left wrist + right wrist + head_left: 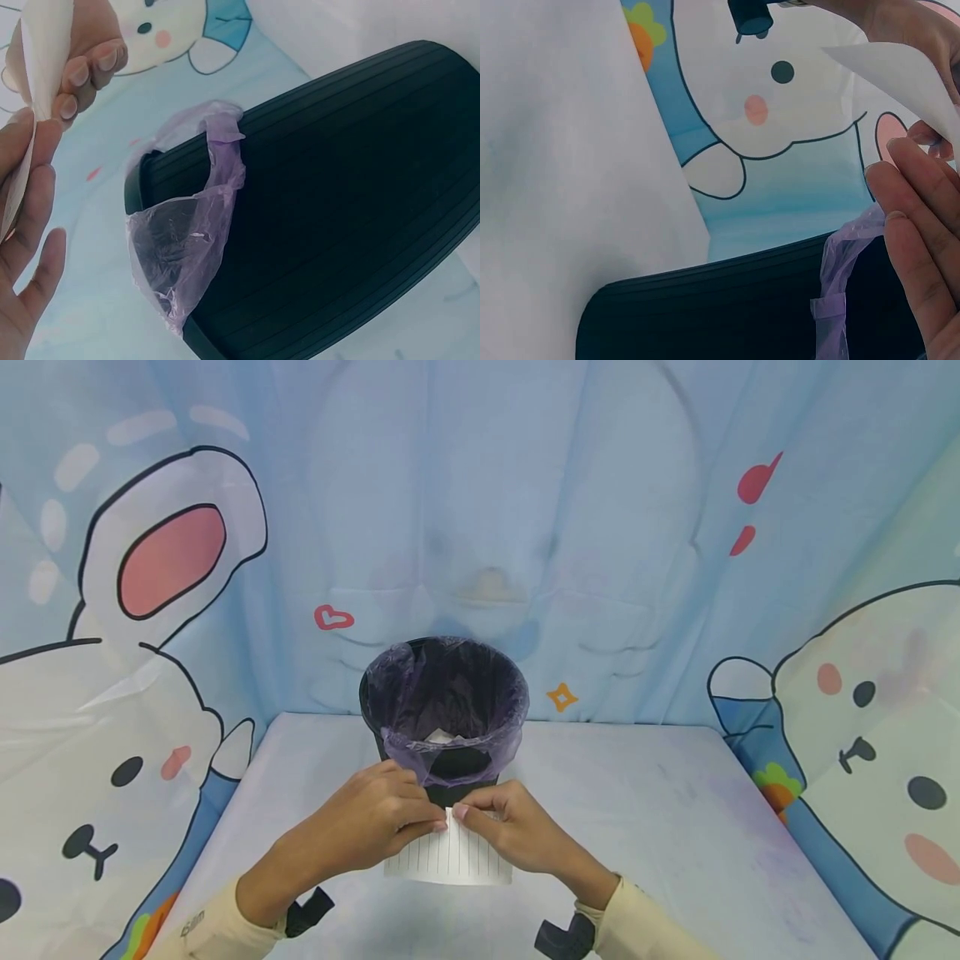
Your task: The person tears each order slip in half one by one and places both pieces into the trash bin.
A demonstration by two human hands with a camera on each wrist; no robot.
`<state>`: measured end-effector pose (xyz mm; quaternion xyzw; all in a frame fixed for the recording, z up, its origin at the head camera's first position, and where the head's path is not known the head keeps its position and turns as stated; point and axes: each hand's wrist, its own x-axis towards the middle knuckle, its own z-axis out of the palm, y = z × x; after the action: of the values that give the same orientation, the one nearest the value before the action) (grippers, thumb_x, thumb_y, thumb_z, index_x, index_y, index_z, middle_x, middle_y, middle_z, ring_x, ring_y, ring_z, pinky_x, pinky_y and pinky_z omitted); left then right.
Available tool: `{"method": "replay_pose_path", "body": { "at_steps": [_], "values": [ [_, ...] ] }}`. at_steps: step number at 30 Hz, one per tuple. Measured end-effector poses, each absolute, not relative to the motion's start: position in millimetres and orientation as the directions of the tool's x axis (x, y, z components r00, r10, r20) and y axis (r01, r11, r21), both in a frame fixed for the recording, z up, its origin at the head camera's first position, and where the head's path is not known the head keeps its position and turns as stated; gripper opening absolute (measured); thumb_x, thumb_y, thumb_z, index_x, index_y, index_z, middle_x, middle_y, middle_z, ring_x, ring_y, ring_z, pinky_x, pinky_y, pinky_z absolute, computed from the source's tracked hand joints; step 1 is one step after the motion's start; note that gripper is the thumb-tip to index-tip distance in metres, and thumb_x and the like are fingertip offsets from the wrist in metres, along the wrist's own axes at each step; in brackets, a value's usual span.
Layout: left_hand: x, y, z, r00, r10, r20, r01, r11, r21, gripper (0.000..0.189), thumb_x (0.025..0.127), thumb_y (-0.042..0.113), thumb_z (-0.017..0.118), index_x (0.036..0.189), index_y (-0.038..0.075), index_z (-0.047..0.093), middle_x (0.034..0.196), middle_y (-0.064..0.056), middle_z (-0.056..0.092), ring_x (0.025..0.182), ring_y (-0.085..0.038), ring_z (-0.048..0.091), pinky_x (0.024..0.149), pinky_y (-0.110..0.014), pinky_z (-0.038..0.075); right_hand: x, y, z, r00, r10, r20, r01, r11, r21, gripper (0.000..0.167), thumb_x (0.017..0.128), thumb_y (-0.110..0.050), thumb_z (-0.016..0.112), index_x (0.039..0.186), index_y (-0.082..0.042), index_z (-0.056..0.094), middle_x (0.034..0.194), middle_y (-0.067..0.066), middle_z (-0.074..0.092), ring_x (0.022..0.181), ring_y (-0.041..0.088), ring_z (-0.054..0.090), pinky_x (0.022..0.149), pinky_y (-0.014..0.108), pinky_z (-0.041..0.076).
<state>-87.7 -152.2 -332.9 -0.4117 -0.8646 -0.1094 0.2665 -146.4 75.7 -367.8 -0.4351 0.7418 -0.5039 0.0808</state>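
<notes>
A sheet of lined white paper (448, 860) hangs in front of the bin, its upper edge between both hands. My left hand (384, 814) pinches that edge near the middle between thumb and fingers. Close beside it, my right hand (513, 827) pinches the same edge, thumb toward me. In the left wrist view the paper (46, 52) is seen nearly edge-on; in the right wrist view the paper (900, 75) curves away from the fingers. Just behind the hands stands a dark trash bin (448, 795) lined with a translucent purple bag (397, 693).
Inside the bin lies a small white scrap (441, 737). The bin stands on a white-covered table (637, 810), near its back edge. A light blue curtain (600, 527) with cartoon rabbits rises behind and along both sides. Black wrist mounts (564, 937) sit on both forearms.
</notes>
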Motion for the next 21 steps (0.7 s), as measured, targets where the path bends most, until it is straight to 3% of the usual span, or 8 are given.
{"method": "replay_pose_path", "body": {
  "at_steps": [21],
  "values": [
    [-86.6,-151.0,-331.7,-0.488,0.666,0.564,0.782,0.621,-0.057,0.005,0.087,0.023,0.079,0.089,0.019,0.08,0.071,0.013,0.068,0.065,-0.003,0.047,0.069,-0.019,0.045,-147.7,76.5,-367.3,-0.638,-0.707,0.304,-0.55,0.144,-0.823,0.02,0.097,-0.004,0.059,0.094,0.003,0.077,0.084,0.013,0.074,0.064,0.001,0.061,0.051,0.025,0.055]
  ]
}}
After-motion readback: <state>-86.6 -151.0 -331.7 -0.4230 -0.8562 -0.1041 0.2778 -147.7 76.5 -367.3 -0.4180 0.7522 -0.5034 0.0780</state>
